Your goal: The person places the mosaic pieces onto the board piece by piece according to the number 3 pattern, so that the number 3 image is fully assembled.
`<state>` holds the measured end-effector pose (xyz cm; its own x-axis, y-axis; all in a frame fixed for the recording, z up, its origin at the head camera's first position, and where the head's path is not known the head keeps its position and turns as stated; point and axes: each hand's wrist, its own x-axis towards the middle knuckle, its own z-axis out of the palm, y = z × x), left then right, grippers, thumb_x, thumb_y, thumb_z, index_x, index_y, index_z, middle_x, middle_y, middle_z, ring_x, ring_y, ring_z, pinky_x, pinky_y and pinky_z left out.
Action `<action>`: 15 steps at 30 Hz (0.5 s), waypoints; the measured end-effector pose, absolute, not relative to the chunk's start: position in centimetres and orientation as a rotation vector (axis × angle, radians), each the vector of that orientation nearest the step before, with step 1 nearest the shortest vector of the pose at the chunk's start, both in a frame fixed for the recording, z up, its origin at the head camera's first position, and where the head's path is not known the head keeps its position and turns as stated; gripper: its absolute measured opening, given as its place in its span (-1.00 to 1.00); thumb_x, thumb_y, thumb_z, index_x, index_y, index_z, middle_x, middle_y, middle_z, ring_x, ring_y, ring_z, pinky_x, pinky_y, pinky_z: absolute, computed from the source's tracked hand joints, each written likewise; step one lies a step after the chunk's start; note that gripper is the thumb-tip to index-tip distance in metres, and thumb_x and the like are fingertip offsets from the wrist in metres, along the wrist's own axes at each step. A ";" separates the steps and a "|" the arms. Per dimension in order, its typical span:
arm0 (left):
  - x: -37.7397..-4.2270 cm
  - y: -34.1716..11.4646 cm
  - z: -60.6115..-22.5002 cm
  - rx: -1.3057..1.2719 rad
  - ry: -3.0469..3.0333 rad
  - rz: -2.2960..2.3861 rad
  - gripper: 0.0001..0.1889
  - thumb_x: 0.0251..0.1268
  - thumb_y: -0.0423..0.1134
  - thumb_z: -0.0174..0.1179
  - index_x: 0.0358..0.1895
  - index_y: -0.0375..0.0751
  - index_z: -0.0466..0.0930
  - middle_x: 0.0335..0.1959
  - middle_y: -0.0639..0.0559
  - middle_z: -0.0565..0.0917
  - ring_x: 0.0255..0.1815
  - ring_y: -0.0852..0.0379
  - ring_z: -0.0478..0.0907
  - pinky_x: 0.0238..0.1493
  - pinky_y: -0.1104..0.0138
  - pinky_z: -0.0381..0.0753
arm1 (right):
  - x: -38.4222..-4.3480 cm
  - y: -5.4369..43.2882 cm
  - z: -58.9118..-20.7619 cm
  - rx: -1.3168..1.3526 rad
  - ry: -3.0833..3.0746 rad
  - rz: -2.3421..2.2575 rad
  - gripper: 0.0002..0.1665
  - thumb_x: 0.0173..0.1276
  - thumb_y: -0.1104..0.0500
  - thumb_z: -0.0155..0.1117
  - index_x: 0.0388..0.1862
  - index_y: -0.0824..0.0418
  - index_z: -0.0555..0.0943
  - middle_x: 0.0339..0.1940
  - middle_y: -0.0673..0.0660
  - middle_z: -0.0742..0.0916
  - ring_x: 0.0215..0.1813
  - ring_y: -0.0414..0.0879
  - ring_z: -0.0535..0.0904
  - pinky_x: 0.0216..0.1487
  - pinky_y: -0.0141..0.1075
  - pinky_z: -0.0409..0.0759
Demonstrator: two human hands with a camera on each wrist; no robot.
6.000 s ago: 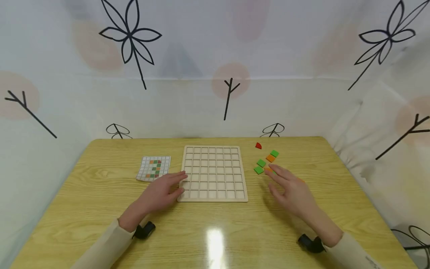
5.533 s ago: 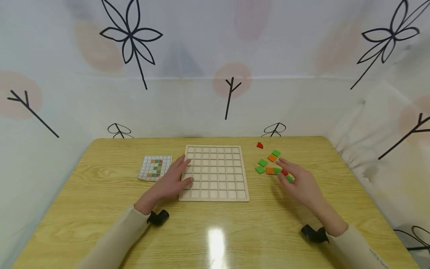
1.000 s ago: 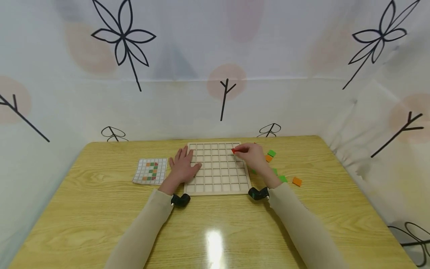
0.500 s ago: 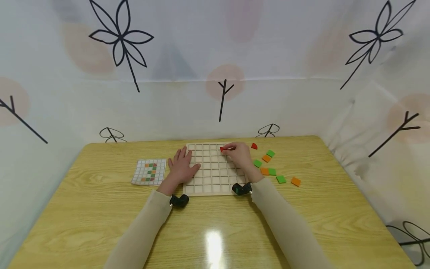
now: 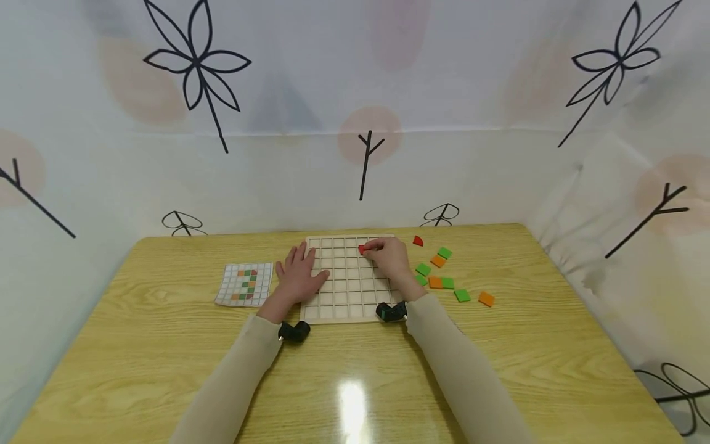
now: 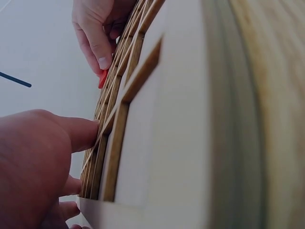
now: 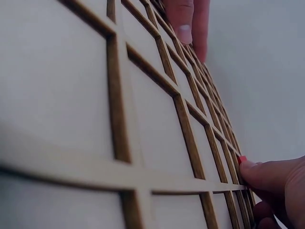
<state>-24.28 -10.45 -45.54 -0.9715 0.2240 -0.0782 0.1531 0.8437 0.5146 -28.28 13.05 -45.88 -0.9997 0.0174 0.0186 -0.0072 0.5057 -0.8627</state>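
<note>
A wooden grid board (image 5: 338,320) with square recesses lies on the table. My right hand (image 5: 390,256) pinches a small red piece (image 5: 362,249) between thumb and fingertips, right at the grid in the upper rows. In the left wrist view the red piece (image 6: 102,78) shows below the fingertips, close against the grid bars. The right wrist view has the thumb (image 7: 267,174) on it, and the rest of the piece is hidden. My left hand (image 5: 299,280) rests spread over the board's left edge, with its thumb on the grid.
Right of the board lie green tiles (image 5: 462,295), orange tiles (image 5: 486,299) and a red quarter-round piece (image 5: 418,241). To the left is a paper pattern card (image 5: 226,295) with coloured squares on a grid. A patterned cloth (image 5: 277,179) hangs behind the table (image 5: 166,357).
My right hand, earlier over the loose tiles, has picked up a red piece and carried it left to the board's upper rows. The left hand has slid farther up the board's left side.
</note>
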 end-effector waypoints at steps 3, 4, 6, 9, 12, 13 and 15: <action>-24.2 -10.4 -45.5 0.296 2.882 0.787 -0.23 0.52 0.07 0.02 0.60 -0.25 -0.01 0.63 -0.17 -0.22 0.61 -0.20 -0.37 0.42 -0.32 -0.39 | -28.3 13.1 -45.9 -0.010 -2.721 1.529 -0.89 0.33 0.20 0.42 -0.21 0.19 0.79 -0.16 0.11 0.75 -0.16 0.00 0.61 -0.18 -0.20 0.60; -24.2 -10.4 -45.5 0.296 2.881 0.785 -0.23 0.52 0.08 0.01 0.60 -0.25 -0.01 0.63 -0.17 -0.22 0.61 -0.20 -0.37 0.42 -0.32 -0.39 | -28.3 13.1 -45.9 -0.008 -2.727 1.521 -0.89 0.33 0.20 0.42 -0.21 0.18 0.79 -0.16 0.10 0.75 -0.16 0.00 0.61 -0.18 -0.19 0.60; -24.2 -10.5 -45.5 0.297 2.883 0.777 -0.23 0.53 0.08 0.01 0.60 -0.24 -0.01 0.64 -0.16 -0.22 0.61 -0.20 -0.36 0.42 -0.32 -0.39 | -28.3 13.1 -45.9 0.000 -2.737 1.506 -0.89 0.33 0.20 0.42 -0.21 0.18 0.80 -0.16 0.10 0.75 -0.15 0.00 0.61 -0.16 -0.18 0.60; -24.1 -10.5 -45.5 0.304 2.880 0.774 -0.23 0.53 0.08 0.00 0.60 -0.25 -0.01 0.63 -0.18 -0.22 0.61 -0.21 -0.36 0.42 -0.33 -0.39 | -28.3 13.2 -45.9 0.025 -2.750 1.495 -0.87 0.35 0.19 0.40 -0.18 0.17 0.80 -0.13 0.11 0.75 -0.11 0.01 0.62 -0.12 -0.15 0.61; -24.2 -10.6 -45.4 0.310 2.875 0.771 -0.23 0.53 0.08 0.00 0.60 -0.25 -0.01 0.63 -0.19 -0.22 0.61 -0.22 -0.37 0.42 -0.33 -0.40 | -28.2 13.3 -45.9 0.042 -2.754 1.502 -0.85 0.36 0.20 0.39 -0.14 0.19 0.79 -0.08 0.12 0.74 -0.05 0.03 0.61 -0.06 -0.12 0.62; -24.2 -10.6 -45.5 0.312 2.873 0.772 -0.23 0.53 0.08 0.00 0.60 -0.25 -0.01 0.63 -0.19 -0.22 0.61 -0.22 -0.36 0.42 -0.33 -0.40 | -28.2 13.3 -45.9 0.047 -2.755 1.506 -0.84 0.36 0.20 0.39 -0.13 0.19 0.79 -0.07 0.13 0.74 -0.04 0.04 0.61 -0.04 -0.11 0.62; -24.2 -10.5 -45.5 0.310 2.871 0.772 -0.23 0.54 0.09 -0.01 0.60 -0.24 -0.02 0.63 -0.18 -0.22 0.61 -0.21 -0.37 0.42 -0.32 -0.41 | -28.2 13.3 -45.9 0.049 -2.757 1.508 -0.84 0.36 0.20 0.39 -0.13 0.19 0.79 -0.07 0.13 0.74 -0.04 0.04 0.61 -0.04 -0.11 0.62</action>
